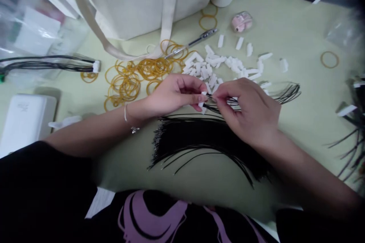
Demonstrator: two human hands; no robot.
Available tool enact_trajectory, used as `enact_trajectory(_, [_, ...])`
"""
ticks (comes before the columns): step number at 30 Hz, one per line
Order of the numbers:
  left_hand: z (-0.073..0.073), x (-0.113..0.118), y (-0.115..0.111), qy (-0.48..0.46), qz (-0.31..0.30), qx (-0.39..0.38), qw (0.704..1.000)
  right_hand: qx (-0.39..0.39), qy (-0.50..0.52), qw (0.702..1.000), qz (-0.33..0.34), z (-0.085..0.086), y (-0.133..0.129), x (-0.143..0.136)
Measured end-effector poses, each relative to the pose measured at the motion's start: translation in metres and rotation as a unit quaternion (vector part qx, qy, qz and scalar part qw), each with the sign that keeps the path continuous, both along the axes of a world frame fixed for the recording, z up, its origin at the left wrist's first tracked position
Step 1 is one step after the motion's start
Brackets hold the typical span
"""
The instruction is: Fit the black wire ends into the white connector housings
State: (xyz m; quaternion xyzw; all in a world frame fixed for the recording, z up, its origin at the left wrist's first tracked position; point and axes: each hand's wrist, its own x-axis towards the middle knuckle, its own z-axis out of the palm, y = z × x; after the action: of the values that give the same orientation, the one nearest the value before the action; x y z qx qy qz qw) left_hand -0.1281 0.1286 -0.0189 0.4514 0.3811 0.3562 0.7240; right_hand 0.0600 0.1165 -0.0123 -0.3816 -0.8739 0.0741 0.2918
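My left hand (pixel 176 93) pinches a small white connector (pixel 203 103) between thumb and fingers. Several black wires (pixel 213 109) run out of the connector to the right, passing under my right hand (pixel 249 108). The thumb and forefinger of my right hand are closed on a black wire close beside the connector. Loose ends of the held wires (pixel 291 93) fan out beyond that hand. Just below both hands lies a thick bundle of black wires (pixel 196 133) with metal tips at its left end. A pile of white connectors (pixel 211 68) lies behind my hands.
Yellow rubber bands (pixel 128 79) and a pen (pixel 194 42) lie behind my left hand. A cloth bag (pixel 137 3) stands at the back, near a pink item (pixel 242 21). A white box (pixel 28 121) and a wired connector (pixel 96 66) are at left; more wires (pixel 356 133) are at right.
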Motion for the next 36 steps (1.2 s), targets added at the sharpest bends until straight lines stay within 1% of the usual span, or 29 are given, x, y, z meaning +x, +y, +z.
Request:
enact_trajectory(2, [-0.002,0.000,0.000,-0.003,-0.003,0.012,1.000,0.001,0.016,1.000,0.007,-0.003,0.003,0.001])
enact_trajectory(4, [-0.003,0.001,-0.001,-0.002,0.000,0.021,1.000,0.013,-0.001,1.000,0.012,0.003,0.007,0.005])
enact_trajectory(5, [-0.003,0.001,-0.001,-0.002,0.005,0.022,1.000,0.022,-0.021,0.999,0.014,0.011,0.007,0.008])
enact_trajectory(7, [-0.004,0.003,-0.001,-0.007,0.016,0.020,1.000,0.030,-0.060,0.998,0.014,0.032,0.002,0.012])
enact_trajectory(9, [-0.004,0.004,-0.001,-0.018,0.024,0.011,0.999,0.010,-0.088,0.996,0.013,0.054,-0.015,0.012])
enact_trajectory(10, [-0.004,0.005,-0.001,-0.023,0.025,0.008,0.999,-0.015,-0.115,0.993,0.016,0.061,-0.027,0.010])
enact_trajectory(11, [-0.005,0.005,-0.001,-0.028,0.026,0.007,0.999,-0.040,-0.138,0.989,0.036,0.063,-0.041,0.007])
enact_trajectory(12, [-0.005,0.006,-0.001,-0.031,0.029,0.008,0.999,-0.064,-0.148,0.984,0.075,0.062,-0.054,0.003])
enact_trajectory(13, [-0.005,0.006,-0.001,-0.032,0.033,0.010,0.999,-0.095,-0.161,0.974,0.131,0.056,-0.067,-0.001])
enact_trajectory(15, [-0.006,0.006,-0.001,-0.034,0.043,0.014,0.998,-0.112,-0.167,0.958,0.207,0.035,-0.086,-0.010])
enact_trajectory(16, [-0.006,0.006,-0.001,-0.036,0.047,0.014,0.998,-0.115,-0.172,0.952,0.226,0.023,-0.093,-0.014])
enact_trajectory(18, [-0.008,0.005,-0.001,-0.048,0.048,0.016,0.998,-0.110,-0.186,0.948,0.235,0.003,-0.100,-0.018])
enact_trajectory(19, [-0.008,0.005,-0.001,-0.055,0.046,0.018,0.997,-0.105,-0.192,0.947,0.235,-0.003,-0.100,-0.019])
enact_trajectory(20, [-0.008,0.004,-0.001,-0.060,0.043,0.019,0.997,-0.105,-0.190,0.948,0.234,-0.004,-0.100,-0.019])
enact_trajectory(21, [-0.009,0.003,-0.001,-0.060,0.039,0.018,0.997,-0.109,-0.180,0.950,0.232,-0.002,-0.097,-0.018])
enact_trajectory(23, [-0.008,0.001,-0.001,-0.054,0.033,0.009,0.998,-0.128,-0.147,0.958,0.211,0.013,-0.088,-0.016])
enact_trajectory(24, [-0.008,0.001,0.000,-0.049,0.028,0.003,0.998,-0.145,-0.126,0.965,0.178,0.024,-0.081,-0.015])
enact_trajectory(26, [-0.008,-0.001,0.001,-0.043,0.015,-0.006,0.999,-0.162,-0.090,0.980,0.069,0.046,-0.063,-0.014])
enact_trajectory(28, [-0.007,-0.002,0.002,-0.039,0.003,-0.007,0.999,-0.154,-0.069,0.985,-0.042,0.059,-0.042,-0.013])
enact_trajectory(29, [-0.007,-0.002,0.002,-0.036,-0.001,-0.007,0.999,-0.151,-0.064,0.983,-0.082,0.061,-0.032,-0.014])
enact_trajectory(31, [-0.005,-0.003,0.003,-0.025,-0.004,-0.005,1.000,-0.156,-0.072,0.978,-0.121,0.058,-0.016,-0.014])
enact_trajectory(33, [-0.004,-0.003,0.003,-0.010,-0.006,-0.002,1.000,-0.171,-0.083,0.972,-0.139,0.049,-0.007,-0.014])
enact_trajectory(36, [-0.003,-0.003,0.003,0.005,-0.007,0.001,1.000,-0.181,-0.094,0.969,-0.137,0.039,-0.004,-0.014])
